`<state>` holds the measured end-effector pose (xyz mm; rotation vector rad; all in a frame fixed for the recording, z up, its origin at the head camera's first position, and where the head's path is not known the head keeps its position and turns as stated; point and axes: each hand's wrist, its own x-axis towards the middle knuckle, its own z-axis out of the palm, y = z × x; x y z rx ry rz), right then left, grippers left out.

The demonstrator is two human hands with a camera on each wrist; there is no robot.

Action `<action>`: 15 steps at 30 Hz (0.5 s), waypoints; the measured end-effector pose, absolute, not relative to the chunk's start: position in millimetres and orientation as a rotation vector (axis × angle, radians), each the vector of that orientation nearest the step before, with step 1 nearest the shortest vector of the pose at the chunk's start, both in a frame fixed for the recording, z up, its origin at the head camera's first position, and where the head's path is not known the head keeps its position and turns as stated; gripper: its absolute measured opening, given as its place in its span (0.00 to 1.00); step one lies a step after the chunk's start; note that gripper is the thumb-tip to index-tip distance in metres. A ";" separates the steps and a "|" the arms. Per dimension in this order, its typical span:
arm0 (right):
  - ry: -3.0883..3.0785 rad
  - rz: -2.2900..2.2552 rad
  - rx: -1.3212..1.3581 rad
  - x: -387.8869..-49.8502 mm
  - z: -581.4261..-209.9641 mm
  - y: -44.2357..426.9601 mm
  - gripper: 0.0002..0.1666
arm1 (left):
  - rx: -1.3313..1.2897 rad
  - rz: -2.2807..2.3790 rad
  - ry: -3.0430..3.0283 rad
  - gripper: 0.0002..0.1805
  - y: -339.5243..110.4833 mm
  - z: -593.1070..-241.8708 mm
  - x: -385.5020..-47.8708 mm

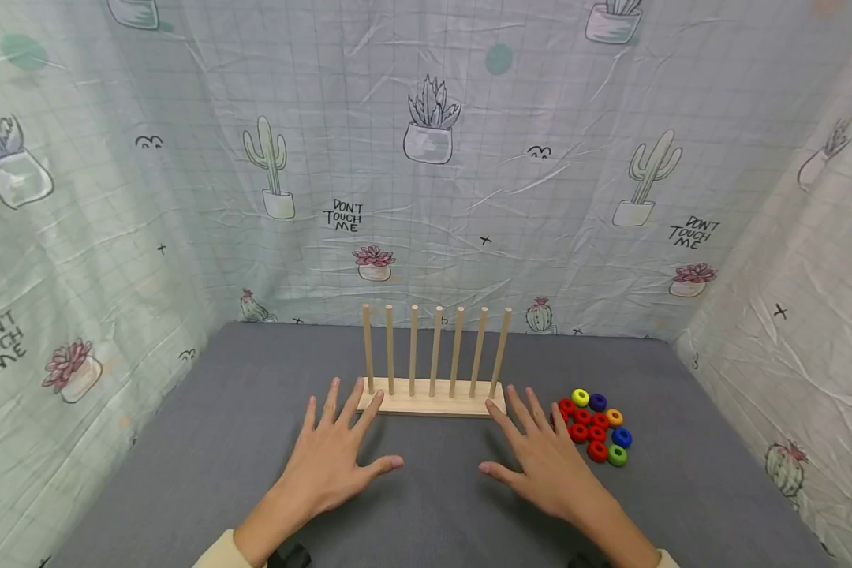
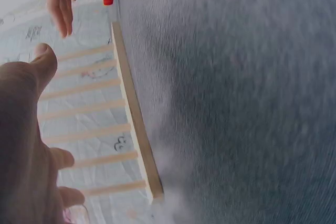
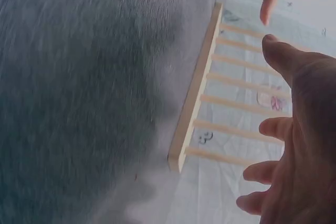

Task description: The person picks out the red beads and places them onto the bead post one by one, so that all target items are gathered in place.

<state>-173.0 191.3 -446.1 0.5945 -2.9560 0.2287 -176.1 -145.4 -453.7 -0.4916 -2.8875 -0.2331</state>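
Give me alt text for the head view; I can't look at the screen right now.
The left hand and right hand, both spread and empty, hover above a gray table near the two ends of a wooden rack with seven bare upright pegs. Small loose rings, mostly red, lie to the right; a cactus-print curtain hangs behind.

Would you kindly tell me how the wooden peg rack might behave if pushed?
The wooden peg rack is likely stiff, with straight pegs set in a plank-like base. The pegs rise well above that narrow base, so a push near their tops might tip it.
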 end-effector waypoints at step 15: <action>-2.942 0.291 0.572 -191.8 -430.6 232.4 0.47 | -0.395 -0.309 -2.895 0.57 -175.6 -447.8 -200.8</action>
